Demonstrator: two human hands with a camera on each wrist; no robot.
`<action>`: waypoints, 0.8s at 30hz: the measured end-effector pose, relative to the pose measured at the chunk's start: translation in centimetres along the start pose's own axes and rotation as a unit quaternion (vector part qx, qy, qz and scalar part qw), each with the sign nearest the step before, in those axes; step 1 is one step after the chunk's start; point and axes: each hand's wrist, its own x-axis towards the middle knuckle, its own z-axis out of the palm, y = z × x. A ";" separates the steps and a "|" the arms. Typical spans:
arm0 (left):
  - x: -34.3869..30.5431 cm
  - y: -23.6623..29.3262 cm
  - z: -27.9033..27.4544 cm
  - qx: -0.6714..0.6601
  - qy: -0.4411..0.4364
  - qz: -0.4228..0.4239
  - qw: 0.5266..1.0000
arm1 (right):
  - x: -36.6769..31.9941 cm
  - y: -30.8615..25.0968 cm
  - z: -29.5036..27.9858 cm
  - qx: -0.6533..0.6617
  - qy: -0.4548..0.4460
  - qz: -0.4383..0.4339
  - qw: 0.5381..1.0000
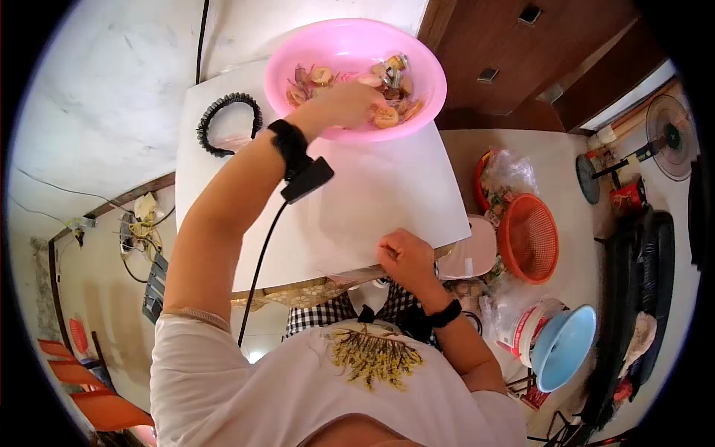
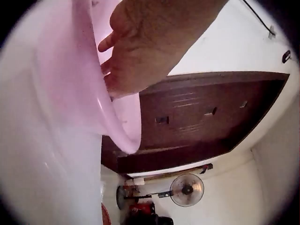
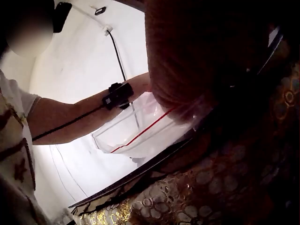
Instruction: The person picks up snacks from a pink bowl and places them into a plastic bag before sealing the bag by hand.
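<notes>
A pink oval basin [image 1: 356, 33] stands at the far end of the white table. Loose pieces lie inside it, among them round tan slices [image 1: 386, 117] that look like dried fruit, some with a shiny clear wrap. My left hand [image 1: 346, 104] reaches over the near rim, its fingertips down among these pieces and mostly hidden; I cannot tell whether they grip one. In the left wrist view, the left hand [image 2: 140, 51] bends down past the basin's rim [image 2: 110, 124]. At the table's near edge, my right hand [image 1: 408, 257] has curled fingers, holding a clear zip bag [image 3: 140, 136] with a red strip.
A dark beaded headband [image 1: 202, 134] lies on the table left of the basin. On the floor to the right are a red mesh basket [image 1: 532, 238], a light blue basin [image 1: 566, 346] and a pink lidded container [image 1: 473, 249]. A standing fan [image 1: 666, 138] is farther off.
</notes>
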 end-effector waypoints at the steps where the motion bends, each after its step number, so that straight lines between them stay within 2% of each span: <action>1: 0.1 1.6 -0.4 0.014 -0.028 -0.027 0.999 | 0.0 0.1 0.0 -0.004 -0.003 -0.003 1.000; 4: 1.0 2.7 0.1 -0.041 -0.051 -0.008 0.998 | 0.2 0.2 -0.1 -0.010 -0.012 -0.005 1.000; 7: 2.3 1.3 2.5 0.032 -0.005 0.013 0.999 | 0.2 0.0 -0.2 -0.011 -0.014 -0.003 1.000; 10: 2.6 0.8 2.5 0.048 -0.109 -0.099 0.988 | 0.1 0.4 0.1 -0.019 -0.001 -0.017 1.000; 13: 1.8 -0.5 3.4 0.112 -0.012 -0.038 0.993 | 0.2 0.4 0.1 -0.008 0.009 -0.019 1.000; 16: 0.6 -2.5 4.2 0.056 0.040 -0.018 0.998 | 0.2 0.3 0.0 -0.010 -0.002 -0.019 1.000; 19: -0.4 -3.1 3.1 0.104 -0.030 -0.024 0.994 | 0.0 0.6 0.3 -0.017 0.008 -0.026 0.999; 22: -0.8 -3.9 4.2 0.135 0.063 -0.074 0.986 | 0.0 0.5 0.3 -0.016 0.013 -0.029 0.999; 24: -0.8 -4.6 4.5 0.134 -0.011 -0.150 0.980 | 0.0 0.4 0.2 -0.016 0.002 -0.021 1.000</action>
